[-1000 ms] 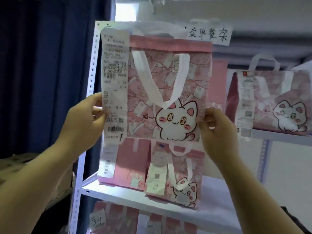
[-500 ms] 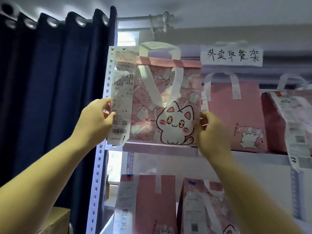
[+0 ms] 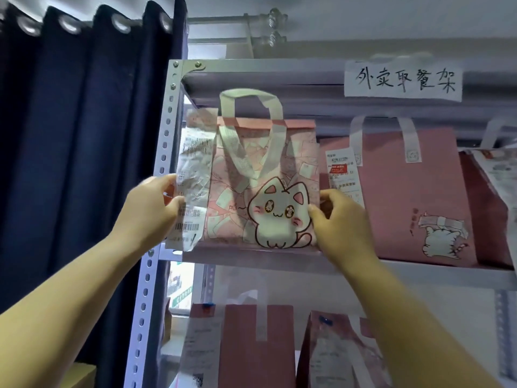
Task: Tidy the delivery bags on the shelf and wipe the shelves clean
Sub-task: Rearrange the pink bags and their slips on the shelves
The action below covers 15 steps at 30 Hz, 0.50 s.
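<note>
A pink delivery bag (image 3: 260,175) with a white cat print and white handles stands upright at the left end of the upper shelf (image 3: 419,268). A long white receipt (image 3: 191,175) hangs down its left side. My left hand (image 3: 151,211) grips the bag's left edge over the receipt. My right hand (image 3: 340,222) grips its lower right corner. The bag's bottom rests on the shelf board.
A plain pink bag (image 3: 405,197) with a small cat print stands right of it, another bag (image 3: 492,203) at the far right. Below stand two more pink bags (image 3: 251,345). A dark blue curtain (image 3: 84,149) hangs left of the white perforated post (image 3: 159,175). A handwritten paper sign (image 3: 402,81) is taped above.
Both hands raised the cat bag from in front of the lower shelf and set it onto the upper shelf's left end; the view tilted upward and closer.
</note>
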{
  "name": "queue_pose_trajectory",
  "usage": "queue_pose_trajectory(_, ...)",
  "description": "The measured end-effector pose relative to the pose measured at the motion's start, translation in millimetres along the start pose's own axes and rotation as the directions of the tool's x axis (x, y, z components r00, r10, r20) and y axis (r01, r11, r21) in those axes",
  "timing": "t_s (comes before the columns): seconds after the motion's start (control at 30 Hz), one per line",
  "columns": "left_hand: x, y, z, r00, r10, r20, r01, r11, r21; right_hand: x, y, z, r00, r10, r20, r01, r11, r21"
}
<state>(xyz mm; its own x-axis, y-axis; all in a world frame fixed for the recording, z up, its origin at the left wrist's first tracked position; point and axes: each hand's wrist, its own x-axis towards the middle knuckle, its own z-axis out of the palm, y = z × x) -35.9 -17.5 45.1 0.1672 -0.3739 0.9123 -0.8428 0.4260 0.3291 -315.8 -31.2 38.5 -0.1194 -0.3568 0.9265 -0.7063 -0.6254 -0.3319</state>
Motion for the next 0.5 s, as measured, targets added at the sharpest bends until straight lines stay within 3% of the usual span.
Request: queue_pose_trajectory(0.5,3,-15,34,0.986,-0.125,0.106,0.110,0.984,0.141,8,23,35,0.982,0.044,0.183,-0.029,0.996,-0.084)
